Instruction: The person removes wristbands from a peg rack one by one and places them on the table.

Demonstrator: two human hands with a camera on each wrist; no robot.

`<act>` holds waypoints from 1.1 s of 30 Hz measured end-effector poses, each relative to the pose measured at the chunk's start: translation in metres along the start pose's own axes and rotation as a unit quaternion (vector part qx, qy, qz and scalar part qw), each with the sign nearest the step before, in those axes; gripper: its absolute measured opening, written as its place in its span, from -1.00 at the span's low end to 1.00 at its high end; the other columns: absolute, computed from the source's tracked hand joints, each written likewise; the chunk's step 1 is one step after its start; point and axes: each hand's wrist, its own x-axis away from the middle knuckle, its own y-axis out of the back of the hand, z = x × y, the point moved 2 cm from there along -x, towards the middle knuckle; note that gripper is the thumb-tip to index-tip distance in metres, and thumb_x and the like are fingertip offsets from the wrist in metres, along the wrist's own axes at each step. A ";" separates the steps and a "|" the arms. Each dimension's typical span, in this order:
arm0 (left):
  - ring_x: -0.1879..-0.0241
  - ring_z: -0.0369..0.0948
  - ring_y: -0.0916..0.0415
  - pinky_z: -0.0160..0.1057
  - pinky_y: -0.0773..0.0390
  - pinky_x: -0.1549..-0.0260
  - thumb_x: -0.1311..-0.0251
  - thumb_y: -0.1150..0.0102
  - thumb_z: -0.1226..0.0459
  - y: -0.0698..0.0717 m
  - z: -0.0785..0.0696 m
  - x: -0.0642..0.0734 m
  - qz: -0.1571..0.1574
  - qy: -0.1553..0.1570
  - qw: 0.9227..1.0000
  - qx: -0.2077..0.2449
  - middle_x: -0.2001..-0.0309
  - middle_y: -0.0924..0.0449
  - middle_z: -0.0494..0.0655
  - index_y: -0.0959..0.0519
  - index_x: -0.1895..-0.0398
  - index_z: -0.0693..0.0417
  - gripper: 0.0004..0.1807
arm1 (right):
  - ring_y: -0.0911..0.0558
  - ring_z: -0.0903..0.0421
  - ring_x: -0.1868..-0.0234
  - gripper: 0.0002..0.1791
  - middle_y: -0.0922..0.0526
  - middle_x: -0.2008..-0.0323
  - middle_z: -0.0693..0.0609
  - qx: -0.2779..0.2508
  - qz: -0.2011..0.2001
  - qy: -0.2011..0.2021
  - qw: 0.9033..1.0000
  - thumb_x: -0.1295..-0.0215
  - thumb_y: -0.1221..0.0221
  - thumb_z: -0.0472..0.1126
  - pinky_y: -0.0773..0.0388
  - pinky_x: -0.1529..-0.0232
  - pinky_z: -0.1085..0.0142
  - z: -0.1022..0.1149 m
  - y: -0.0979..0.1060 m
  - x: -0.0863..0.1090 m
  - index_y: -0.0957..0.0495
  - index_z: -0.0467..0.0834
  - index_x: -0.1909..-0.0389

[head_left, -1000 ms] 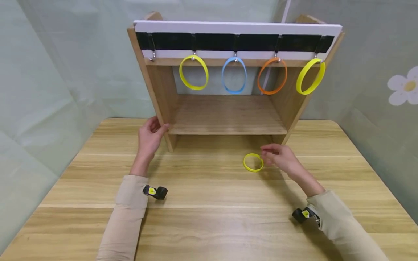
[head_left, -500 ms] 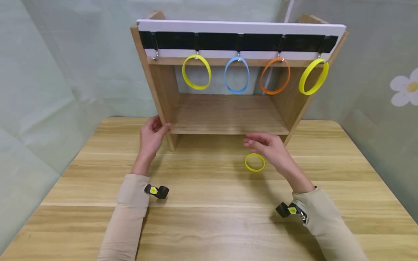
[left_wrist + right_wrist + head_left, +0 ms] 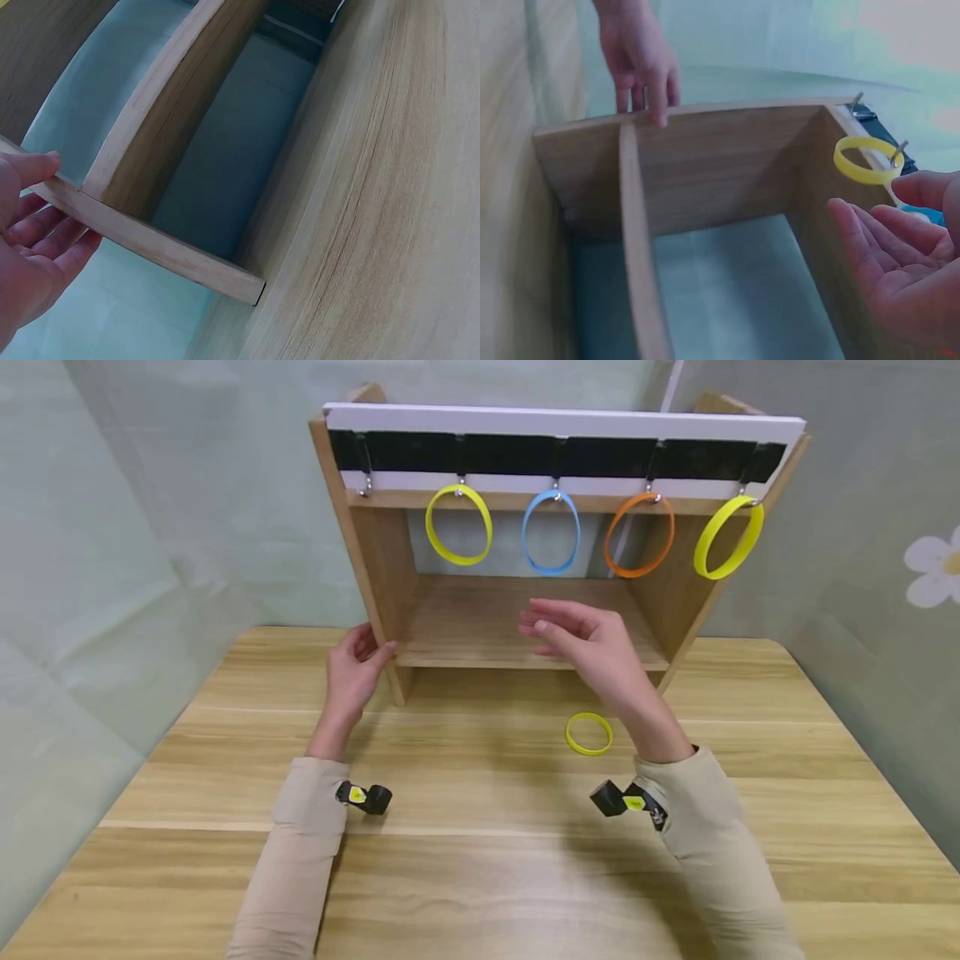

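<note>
My left hand [image 3: 351, 670] holds the left side panel of a wooden shelf [image 3: 525, 618], thumb at the front edge and fingers along the outer face. In the left wrist view the thumb and fingers lie on either side of the panel [image 3: 150, 244]. My right hand [image 3: 588, 647] hovers in front of the shelf board, below the hanging rings, fingers loosely bent with nothing between them. A yellow ring [image 3: 460, 560] hangs above it to the left, then a blue ring [image 3: 551, 571], an orange ring [image 3: 637, 573] and another yellow ring [image 3: 703, 556].
One more yellow ring [image 3: 588, 753] lies flat on the wooden table [image 3: 465, 877], in front of the shelf. Metal hooks line the black strip [image 3: 510, 454] along the shelf's top; the leftmost hook [image 3: 366, 485] carries no ring. A pale cloth [image 3: 150, 510] hangs behind.
My right hand has risen and moved left, from beside the yellow ring on the table to in front of the shelf. That ring stays on the table. My left hand keeps its hold.
</note>
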 end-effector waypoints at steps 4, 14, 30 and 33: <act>-0.20 0.02 -0.41 -0.14 -0.49 -0.12 -0.27 -0.20 0.39 0.000 0.000 0.000 0.001 -0.003 1.000 -0.006 -0.19 -0.43 0.31 -0.34 -0.26 0.44 -0.47 | -0.62 0.04 -0.05 -0.61 -0.60 -0.08 -0.19 -0.015 -0.010 0.005 1.000 -0.39 -0.14 -0.28 -0.62 0.03 0.20 0.011 -0.008 -0.012 -0.48 -0.32 -0.19; -0.23 0.01 -0.38 -0.13 -0.46 -0.15 -0.28 -0.20 0.36 0.001 0.002 0.003 0.012 0.001 1.000 -0.008 -0.22 -0.41 0.30 -0.33 -0.27 0.43 -0.45 | -0.64 -0.01 -0.01 -0.55 -0.63 -0.03 -0.20 -0.020 -0.043 0.002 0.999 -0.34 -0.19 -0.32 -0.65 0.11 0.25 0.024 -0.023 -0.042 -0.44 -0.37 -0.22; -0.21 0.01 -0.40 -0.14 -0.49 -0.12 -0.27 -0.20 0.38 0.000 0.001 0.001 0.002 0.003 1.000 -0.002 -0.21 -0.42 0.30 -0.33 -0.26 0.43 -0.46 | -0.71 0.00 0.21 -0.72 -0.69 0.19 -0.27 -0.026 -0.131 0.026 0.991 -0.23 -0.27 -0.39 -0.68 0.22 0.29 0.034 -0.043 -0.062 -0.58 -0.49 0.08; -0.21 0.01 -0.40 -0.15 -0.49 -0.12 -0.28 -0.19 0.37 0.000 0.000 0.001 0.004 0.003 1.000 0.001 -0.21 -0.41 0.30 -0.33 -0.27 0.43 -0.46 | -0.71 -0.02 0.19 -0.72 -0.69 0.19 -0.24 -0.025 -0.128 0.033 0.991 -0.23 -0.27 -0.39 -0.68 0.22 0.29 0.035 -0.045 -0.062 -0.58 -0.48 0.09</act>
